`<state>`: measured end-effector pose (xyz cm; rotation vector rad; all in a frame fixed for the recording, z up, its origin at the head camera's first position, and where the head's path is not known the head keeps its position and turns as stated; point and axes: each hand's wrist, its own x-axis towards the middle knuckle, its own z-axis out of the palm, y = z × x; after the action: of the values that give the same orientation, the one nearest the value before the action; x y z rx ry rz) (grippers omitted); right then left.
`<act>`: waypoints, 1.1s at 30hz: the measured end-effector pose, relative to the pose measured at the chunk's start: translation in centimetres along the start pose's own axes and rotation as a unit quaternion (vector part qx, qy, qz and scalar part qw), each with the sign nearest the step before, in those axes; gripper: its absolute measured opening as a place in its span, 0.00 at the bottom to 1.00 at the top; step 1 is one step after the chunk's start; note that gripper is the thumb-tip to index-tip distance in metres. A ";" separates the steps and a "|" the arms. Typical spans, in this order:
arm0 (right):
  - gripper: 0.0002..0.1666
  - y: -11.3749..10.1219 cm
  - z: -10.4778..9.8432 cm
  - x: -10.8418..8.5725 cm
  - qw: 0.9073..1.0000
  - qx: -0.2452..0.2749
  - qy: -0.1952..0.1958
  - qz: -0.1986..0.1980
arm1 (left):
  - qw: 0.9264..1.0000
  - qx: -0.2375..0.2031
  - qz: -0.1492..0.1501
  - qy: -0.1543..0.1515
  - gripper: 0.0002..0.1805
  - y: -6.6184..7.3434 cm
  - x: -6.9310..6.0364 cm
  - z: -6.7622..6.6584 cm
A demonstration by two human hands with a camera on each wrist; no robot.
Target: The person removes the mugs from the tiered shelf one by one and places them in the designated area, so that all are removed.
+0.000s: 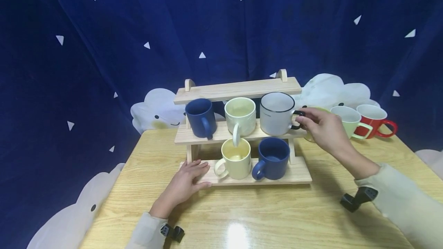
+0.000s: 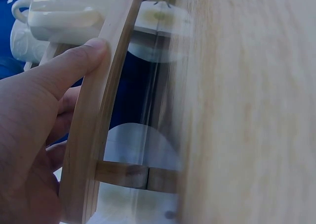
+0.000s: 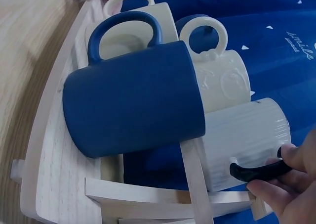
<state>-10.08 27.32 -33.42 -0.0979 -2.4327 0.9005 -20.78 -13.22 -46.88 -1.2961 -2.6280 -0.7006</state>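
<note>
At the right end of the wooden rack's middle shelf (image 1: 221,136) stands a white mug with a black rim (image 1: 277,114). My right hand (image 1: 327,131) pinches its black handle (image 3: 259,172) between thumb and fingers. Left of it on that shelf are a pale green mug (image 1: 240,116) and a blue mug (image 1: 200,118). The bottom shelf holds a yellow mug (image 1: 237,160) and another blue mug (image 1: 273,158), handles toward the left front. My left hand (image 1: 185,181) rests on the bottom shelf's left end, its thumb (image 2: 81,61) lying along the board's edge in the left wrist view.
The rack's top shelf (image 1: 238,88) holds no mug. On the table (image 1: 221,210), right of the rack, stand a red mug (image 1: 372,120), a light green mug (image 1: 349,120) and a yellowish one partly behind my right hand. A dark blue curtain (image 1: 221,22) hangs behind.
</note>
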 end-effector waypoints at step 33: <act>0.14 4.7 -5.1 -1.3 0.939 0.326 0.089 0.068 | 1.000 0.002 -0.004 -0.002 0.34 0.2 0.0 -0.2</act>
<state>-6.94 33.63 -33.75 -0.0977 -1.8685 1.6353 -20.60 -13.20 -46.65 -1.2898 -2.6376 -0.6946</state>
